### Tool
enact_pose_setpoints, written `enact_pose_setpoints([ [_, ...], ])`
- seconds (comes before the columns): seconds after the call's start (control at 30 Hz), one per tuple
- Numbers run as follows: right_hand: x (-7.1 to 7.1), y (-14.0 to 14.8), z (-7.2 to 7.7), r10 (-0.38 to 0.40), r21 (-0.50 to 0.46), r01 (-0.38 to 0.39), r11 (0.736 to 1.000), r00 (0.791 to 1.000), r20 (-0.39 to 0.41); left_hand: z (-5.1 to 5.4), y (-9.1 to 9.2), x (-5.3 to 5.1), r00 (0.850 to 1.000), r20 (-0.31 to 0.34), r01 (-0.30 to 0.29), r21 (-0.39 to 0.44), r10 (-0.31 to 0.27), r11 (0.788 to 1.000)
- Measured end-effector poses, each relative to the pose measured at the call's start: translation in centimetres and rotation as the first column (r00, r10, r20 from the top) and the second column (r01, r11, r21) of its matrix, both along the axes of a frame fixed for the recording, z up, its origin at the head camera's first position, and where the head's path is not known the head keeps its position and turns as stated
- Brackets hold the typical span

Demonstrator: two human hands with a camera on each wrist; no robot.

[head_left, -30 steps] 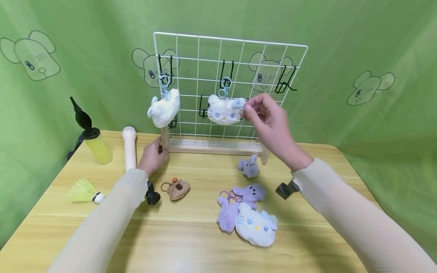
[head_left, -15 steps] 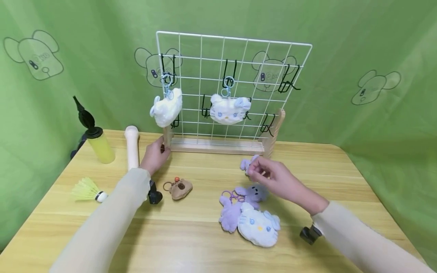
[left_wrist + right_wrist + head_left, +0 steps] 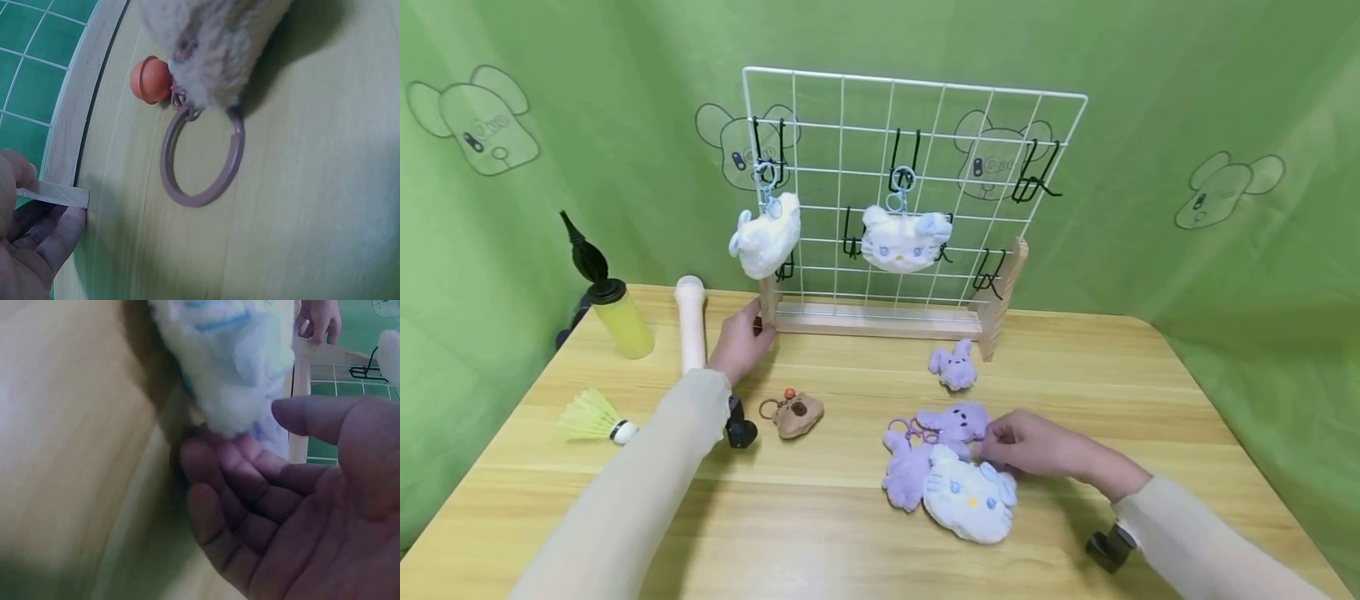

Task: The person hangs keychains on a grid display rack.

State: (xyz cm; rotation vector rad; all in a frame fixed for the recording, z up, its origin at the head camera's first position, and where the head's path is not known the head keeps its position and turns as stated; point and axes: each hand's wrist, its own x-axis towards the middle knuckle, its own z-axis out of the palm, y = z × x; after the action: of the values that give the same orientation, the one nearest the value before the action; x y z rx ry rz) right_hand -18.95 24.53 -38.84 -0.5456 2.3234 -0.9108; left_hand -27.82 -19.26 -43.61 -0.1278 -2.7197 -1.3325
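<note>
Rack (image 3: 880, 320) at back of table (image 3: 790, 542), two plushes (image 3: 904, 242) hung on it, plush cluster (image 3: 951, 475) in front, shuttlecock (image 3: 597, 418) left

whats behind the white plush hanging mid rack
The grid, with a black hook showing left of the plush and part of another right of it, then green cloth. Wires or hooks the plush covers can't be seen.

Green fabric backdrop (image 3: 640, 50), softly creased, printed with dark-outlined, round-eared cartoon animal heads (image 3: 484, 137): short lettering (image 3: 496, 125) across several heads, first letter seemingly Q, remainder too faint to read
</note>
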Motion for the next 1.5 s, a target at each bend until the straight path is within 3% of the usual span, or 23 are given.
enact_pose_setpoints([
  [0.27,0.4,-0.5,-0.2,-0.009,0.0,0.009,1.0,0.998,0.069,0.0,0.0,-0.2,1.0,0.012,-0.002,0.003,0.002,1.0],
  [0.67,-0.1,0.7,-0.5,0.147,-0.085,-0.136,0.987,0.978,0.148,0.1,0.2,-0.2,1.0,0.008,0.003,-0.001,-0.003,1.0],
  [0.83,0.0,1.2,-1.0,0.218,-0.124,-0.206,0.971,0.972,0.092,0.2,0.2,-0.2,1.0,0.003,0.003,-0.001,-0.003,1.0],
  [1.0,0.2,0.8,-1.7,0.252,-0.098,-0.254,0.962,0.967,-0.024,0.2,0.3,-0.2,1.0,-0.005,0.002,-0.003,-0.002,1.0],
  [1.2,0.6,0.1,-1.9,0.253,0.009,-0.253,0.967,0.961,-0.116,0.2,0.3,-0.2,1.0,0.002,0.006,-0.004,-0.006,1.0],
  [1.5,1.1,0.1,-2.0,0.274,0.012,-0.276,0.961,0.944,-0.183,0.2,0.1,0.1,1.0,0.009,0.003,-0.011,-0.003,1.0],
])
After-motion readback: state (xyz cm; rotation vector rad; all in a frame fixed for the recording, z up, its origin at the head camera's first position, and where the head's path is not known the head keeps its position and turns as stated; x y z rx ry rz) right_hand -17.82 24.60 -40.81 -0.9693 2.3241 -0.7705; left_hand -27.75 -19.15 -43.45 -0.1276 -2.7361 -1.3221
